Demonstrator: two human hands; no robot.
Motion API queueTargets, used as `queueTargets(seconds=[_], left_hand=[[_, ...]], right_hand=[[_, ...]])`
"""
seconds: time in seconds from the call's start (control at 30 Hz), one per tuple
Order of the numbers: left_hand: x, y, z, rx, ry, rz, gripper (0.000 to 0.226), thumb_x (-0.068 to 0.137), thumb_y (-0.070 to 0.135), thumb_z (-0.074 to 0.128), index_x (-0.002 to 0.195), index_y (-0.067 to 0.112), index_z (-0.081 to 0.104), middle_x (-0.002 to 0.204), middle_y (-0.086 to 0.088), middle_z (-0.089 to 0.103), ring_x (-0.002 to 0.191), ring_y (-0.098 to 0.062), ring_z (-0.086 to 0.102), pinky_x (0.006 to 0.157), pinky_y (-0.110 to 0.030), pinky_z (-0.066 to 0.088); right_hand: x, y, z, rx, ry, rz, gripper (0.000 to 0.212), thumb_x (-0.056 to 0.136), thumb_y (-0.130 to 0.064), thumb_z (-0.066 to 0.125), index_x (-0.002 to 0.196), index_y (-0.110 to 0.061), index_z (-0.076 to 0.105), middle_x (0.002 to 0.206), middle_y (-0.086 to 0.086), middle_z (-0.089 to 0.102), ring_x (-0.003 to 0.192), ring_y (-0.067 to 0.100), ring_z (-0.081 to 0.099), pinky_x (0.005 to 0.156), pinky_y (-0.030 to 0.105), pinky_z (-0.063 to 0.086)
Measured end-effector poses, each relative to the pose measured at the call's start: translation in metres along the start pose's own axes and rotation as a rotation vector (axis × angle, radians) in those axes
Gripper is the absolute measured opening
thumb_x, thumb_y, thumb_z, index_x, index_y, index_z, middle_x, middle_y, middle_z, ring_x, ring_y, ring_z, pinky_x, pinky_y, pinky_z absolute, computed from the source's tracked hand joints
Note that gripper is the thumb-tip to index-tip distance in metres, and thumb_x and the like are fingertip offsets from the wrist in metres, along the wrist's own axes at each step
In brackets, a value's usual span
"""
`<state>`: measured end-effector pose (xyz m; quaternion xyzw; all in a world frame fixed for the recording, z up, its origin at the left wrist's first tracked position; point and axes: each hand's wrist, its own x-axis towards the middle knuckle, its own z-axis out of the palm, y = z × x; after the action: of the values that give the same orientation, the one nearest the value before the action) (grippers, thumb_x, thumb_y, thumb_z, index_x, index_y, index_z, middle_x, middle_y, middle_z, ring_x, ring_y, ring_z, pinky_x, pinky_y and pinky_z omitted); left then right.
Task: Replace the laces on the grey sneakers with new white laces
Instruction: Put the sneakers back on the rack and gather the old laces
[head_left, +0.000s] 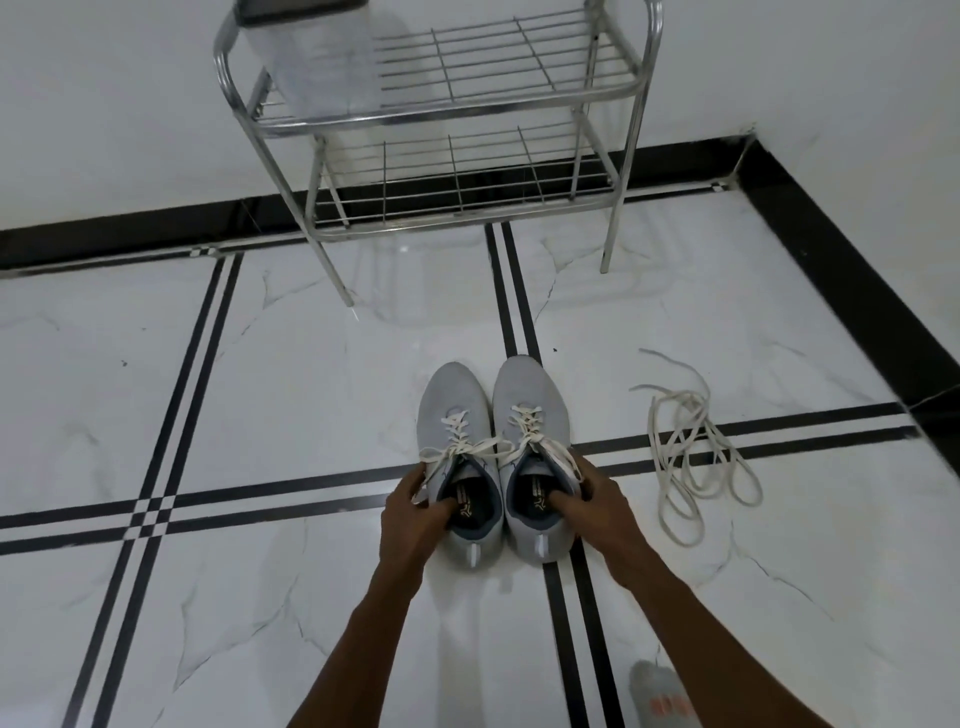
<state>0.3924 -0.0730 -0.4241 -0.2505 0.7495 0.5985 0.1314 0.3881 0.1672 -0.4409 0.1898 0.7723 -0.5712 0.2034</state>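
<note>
While each hand (415, 512) (597, 501) grips a sneaker (457, 415) (535, 400) collar, both still laced, new laces (696, 452) lying unused nearby

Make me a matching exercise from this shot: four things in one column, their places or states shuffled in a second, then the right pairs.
Things
1. left sneaker
2. right sneaker
3. loose laces
4. metal rack

Places or states
A. stands against the wall, beyond the shoes
B. gripped at its collar by the right hand
C. lie in a tangle on the floor tiles, right of the shoes
D. gripped at its collar by the left hand

Pairs: 1-D, 2-B, 3-C, 4-A
</note>
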Motion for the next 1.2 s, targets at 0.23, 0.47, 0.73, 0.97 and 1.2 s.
queueTargets(seconds=[0.23, 0.47, 0.73, 0.97, 1.2], left_hand=[[-0.003, 0.06, -0.007, -0.16, 0.091, 0.131, 0.05, 0.088, 0.007, 0.071, 0.129, 0.034, 0.062, 0.104, 0.025, 0.069, 0.098, -0.001, 0.069, 0.071, -0.012, 0.052], [-0.023, 0.141, -0.031, -0.249, 0.143, 0.382, 0.051, 0.09, 0.008, 0.07, 0.135, 0.034, 0.064, 0.121, 0.017, 0.07, 0.115, -0.004, 0.062, 0.077, -0.013, 0.055], [-0.042, 0.206, -0.053, -0.316, 0.119, 0.53, 0.056, 0.091, 0.009, 0.069, 0.137, 0.04, 0.062, 0.126, 0.014, 0.069, 0.118, -0.002, 0.06, 0.086, -0.021, 0.055], [-0.01, 0.277, -0.037, -0.371, 0.076, 0.532, 0.056, 0.085, 0.019, 0.075, 0.138, 0.032, 0.062, 0.12, 0.009, 0.073, 0.114, -0.01, 0.068, 0.093, -0.031, 0.056], [0.044, 0.35, -0.018, -0.292, 0.09, 0.5, 0.046, 0.077, 0.036, 0.071, 0.121, 0.021, 0.07, 0.115, -0.001, 0.074, 0.106, -0.018, 0.07, 0.092, -0.04, 0.056]], right_hand=[[-0.012, -0.061, -0.004, 0.14, 0.07, -0.112, 0.053, 0.082, -0.016, 0.068, 0.126, -0.046, 0.063, 0.101, -0.016, 0.075, 0.1, 0.007, 0.069, 0.092, 0.034, 0.057], [-0.035, -0.139, -0.019, 0.214, 0.155, -0.311, 0.053, 0.084, -0.018, 0.066, 0.125, -0.051, 0.061, 0.103, -0.009, 0.074, 0.102, 0.012, 0.069, 0.092, 0.045, 0.058], [-0.059, -0.212, -0.033, 0.238, 0.262, -0.473, 0.06, 0.084, -0.011, 0.068, 0.131, -0.048, 0.06, 0.105, -0.015, 0.073, 0.103, 0.002, 0.067, 0.09, 0.032, 0.056], [-0.031, -0.286, -0.074, 0.208, 0.329, -0.494, 0.04, 0.082, -0.029, 0.068, 0.119, -0.043, 0.065, 0.097, -0.013, 0.074, 0.096, 0.01, 0.069, 0.087, 0.039, 0.058], [0.019, -0.357, -0.106, 0.155, 0.365, -0.491, 0.028, 0.083, -0.042, 0.064, 0.107, -0.029, 0.068, 0.099, -0.004, 0.068, 0.096, 0.017, 0.064, 0.075, 0.035, 0.053]])
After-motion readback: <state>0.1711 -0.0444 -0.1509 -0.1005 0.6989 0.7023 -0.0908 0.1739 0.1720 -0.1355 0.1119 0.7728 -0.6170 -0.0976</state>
